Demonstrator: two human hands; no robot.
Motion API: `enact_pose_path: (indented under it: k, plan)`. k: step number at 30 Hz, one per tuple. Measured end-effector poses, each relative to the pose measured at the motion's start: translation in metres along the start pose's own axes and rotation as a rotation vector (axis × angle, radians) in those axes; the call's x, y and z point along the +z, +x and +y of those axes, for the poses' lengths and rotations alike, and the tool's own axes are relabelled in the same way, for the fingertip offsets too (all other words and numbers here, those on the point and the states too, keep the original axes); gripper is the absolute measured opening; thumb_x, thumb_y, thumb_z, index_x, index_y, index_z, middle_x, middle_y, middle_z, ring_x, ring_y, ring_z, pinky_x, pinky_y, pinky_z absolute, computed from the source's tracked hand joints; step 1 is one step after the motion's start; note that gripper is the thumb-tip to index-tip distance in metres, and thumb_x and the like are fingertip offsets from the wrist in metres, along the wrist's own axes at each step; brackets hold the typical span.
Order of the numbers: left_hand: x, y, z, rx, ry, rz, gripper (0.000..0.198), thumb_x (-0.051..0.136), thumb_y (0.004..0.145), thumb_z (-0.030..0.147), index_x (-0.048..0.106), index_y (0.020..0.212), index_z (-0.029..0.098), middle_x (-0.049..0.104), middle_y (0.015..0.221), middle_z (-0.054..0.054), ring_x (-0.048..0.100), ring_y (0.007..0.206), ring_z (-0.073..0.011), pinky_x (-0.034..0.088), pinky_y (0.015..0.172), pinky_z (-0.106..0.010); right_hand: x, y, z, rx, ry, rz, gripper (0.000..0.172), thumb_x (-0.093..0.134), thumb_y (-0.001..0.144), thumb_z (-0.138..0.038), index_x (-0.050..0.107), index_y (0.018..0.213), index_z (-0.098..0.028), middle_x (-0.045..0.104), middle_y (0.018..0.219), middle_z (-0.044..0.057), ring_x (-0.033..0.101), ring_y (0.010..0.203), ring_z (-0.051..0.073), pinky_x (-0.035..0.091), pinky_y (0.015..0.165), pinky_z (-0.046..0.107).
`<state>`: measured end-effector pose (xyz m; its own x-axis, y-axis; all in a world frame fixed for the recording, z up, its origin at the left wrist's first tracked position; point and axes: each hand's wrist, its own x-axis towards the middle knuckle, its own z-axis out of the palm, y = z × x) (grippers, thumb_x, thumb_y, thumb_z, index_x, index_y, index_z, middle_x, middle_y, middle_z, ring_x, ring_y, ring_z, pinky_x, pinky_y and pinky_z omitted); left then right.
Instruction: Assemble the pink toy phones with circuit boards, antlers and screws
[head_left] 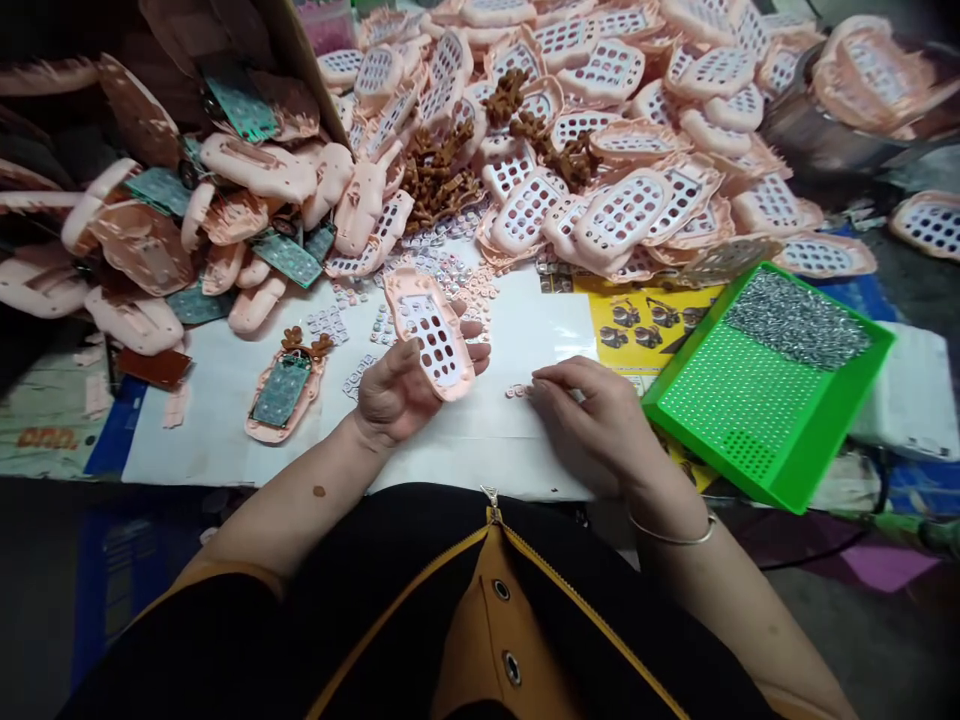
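A pink perforated plastic shell (pixel 431 335) was cradled over a white paper sheet (pixel 487 450) by the left hand (pixel 394 390), while the right hand (pixel 592 425) was held curled beside tiny pink pieces (pixel 516 391), its grip unclear.

Hands (pixel 397 390) (pixel 596 425), one holding a pink plastic casing (pixel 429 335)

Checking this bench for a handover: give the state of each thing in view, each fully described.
pink perforated plastic housing: tilted, in the left hand
left hand: gripping the housing
right hand: fingertips on white paper sheet beside small pink pieces
green plastic tray: silvery parts heaped at far end
pink plastic housing with green circuit board: lying on the paper
heap of pink perforated housings: overlapping
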<state>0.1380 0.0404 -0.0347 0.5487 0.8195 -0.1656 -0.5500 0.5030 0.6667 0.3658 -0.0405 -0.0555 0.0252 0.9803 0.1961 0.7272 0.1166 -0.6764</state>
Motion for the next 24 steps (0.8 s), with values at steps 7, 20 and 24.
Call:
enact_pose_path:
  k: [7, 20, 24]
  plan:
    - [-0.011, -0.001, -0.006, -0.082, 0.019, -0.064, 0.089, 0.082, 0.063, 0.044, 0.048, 0.142, 0.018, 0.071, 0.121, -0.015, 0.065, 0.115, -0.0365, 0.046, 0.103, -0.049, 0.016, 0.004, -0.011, -0.042, -0.249, -0.219, 0.021, 0.054, 0.093, -0.028, 0.071, 0.096, -0.018, 0.066, 0.091, 0.012, 0.062, 0.084, 0.024, 0.049, 0.074, 0.036]
    - [-0.017, 0.000, -0.007, -0.126, 0.001, -0.088, 0.090, 0.082, 0.065, 0.038, 0.045, 0.144, 0.020, 0.071, 0.120, -0.015, 0.069, 0.108, -0.0355, 0.044, 0.104, -0.053, 0.001, -0.014, 0.012, -0.110, -0.340, -0.138, 0.030, 0.049, 0.097, -0.023, 0.068, 0.119, -0.017, 0.072, 0.119, 0.015, 0.068, 0.107, 0.028, 0.053, 0.086, 0.042]
    - [-0.009, -0.002, -0.005, -0.111, 0.009, -0.046, 0.092, 0.084, 0.062, 0.042, 0.046, 0.143, 0.019, 0.071, 0.121, -0.016, 0.063, 0.118, -0.0372, 0.039, 0.110, -0.052, 0.013, -0.005, 0.032, -0.500, -0.365, -0.153, 0.026, 0.052, 0.096, -0.017, 0.069, 0.115, -0.020, 0.073, 0.119, 0.011, 0.066, 0.108, 0.024, 0.052, 0.090, 0.041]
